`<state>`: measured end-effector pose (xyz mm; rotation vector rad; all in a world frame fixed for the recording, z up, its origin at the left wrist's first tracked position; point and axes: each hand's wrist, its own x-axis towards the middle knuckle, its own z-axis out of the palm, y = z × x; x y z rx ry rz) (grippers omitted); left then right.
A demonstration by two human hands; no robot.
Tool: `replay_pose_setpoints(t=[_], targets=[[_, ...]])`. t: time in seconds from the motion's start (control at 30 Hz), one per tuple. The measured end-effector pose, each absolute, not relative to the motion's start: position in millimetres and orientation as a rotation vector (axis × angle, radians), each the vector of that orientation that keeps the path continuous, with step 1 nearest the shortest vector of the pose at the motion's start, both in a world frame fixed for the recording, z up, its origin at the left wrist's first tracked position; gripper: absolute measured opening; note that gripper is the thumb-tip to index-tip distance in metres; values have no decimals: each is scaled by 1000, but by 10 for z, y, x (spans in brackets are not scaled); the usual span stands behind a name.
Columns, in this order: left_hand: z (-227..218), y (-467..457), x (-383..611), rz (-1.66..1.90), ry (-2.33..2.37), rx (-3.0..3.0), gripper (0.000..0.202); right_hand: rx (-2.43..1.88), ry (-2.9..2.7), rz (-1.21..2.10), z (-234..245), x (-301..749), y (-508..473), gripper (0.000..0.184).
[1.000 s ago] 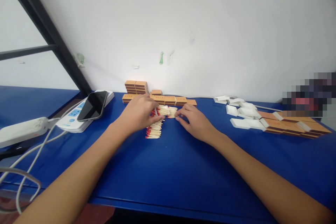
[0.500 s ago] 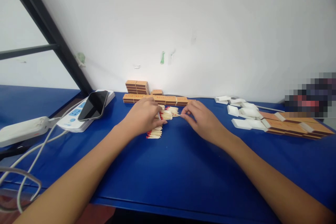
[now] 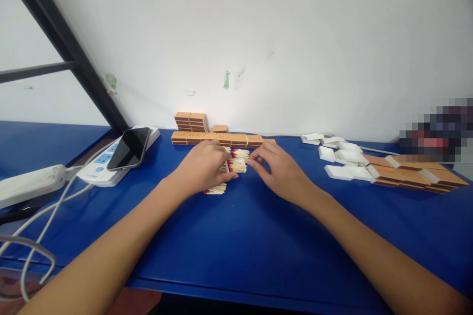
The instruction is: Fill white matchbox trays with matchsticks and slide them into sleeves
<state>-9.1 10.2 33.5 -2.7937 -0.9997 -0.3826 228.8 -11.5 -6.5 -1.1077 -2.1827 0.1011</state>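
Observation:
My left hand (image 3: pixel 207 165) is closed around the left part of a small white matchbox tray (image 3: pixel 243 169), its thumb along the near side. Red-headed matches (image 3: pixel 235 165) lie inside that tray. At the tray's right end, my right hand (image 3: pixel 275 166) has thumb and forefinger pinched close together; what lies between the fingertips is too small to make out. Loose matches (image 3: pixel 216 189) show below my left palm, and another pile of matches (image 3: pixel 241 153) lies just behind the tray. Part of the loose matches is hidden under my left hand.
Behind my hands runs a row of matchboxes (image 3: pixel 207 138), with stacked matchboxes (image 3: pixel 190 121) by the wall. White empty trays (image 3: pixel 349 155) and matchbox sleeves (image 3: pixel 410 173) sit at right. A phone (image 3: pixel 129 148) rests on a power strip (image 3: pixel 99 172) at left, among white cables (image 3: pixel 61 206).
My right hand has moved left, bringing its pinched fingertips to the tray's end. The match that stuck out from those fingers no longer shows separately. My left hand stays on the tray.

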Motion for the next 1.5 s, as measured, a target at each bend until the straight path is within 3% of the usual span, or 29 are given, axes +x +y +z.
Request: replay_pose_setpoints(t=[0.33, 0.87, 1.2, 1.5], targets=[[387, 210, -249, -403, -1065, -2682, 36, -1165, -2295, 116, -324, 2347, 107, 11], [371, 220, -243, -420, -1042, -2688, 36, -1194, -2291, 110, -313, 2328, 103, 13], [373, 213, -243, -414, -1056, -2684, 35, -1190, -2267, 140, -300, 2322, 98, 5], [394, 198, -237, -391, -1067, -2672, 35, -1223, -2296, 144, -309, 2327, 91, 12]])
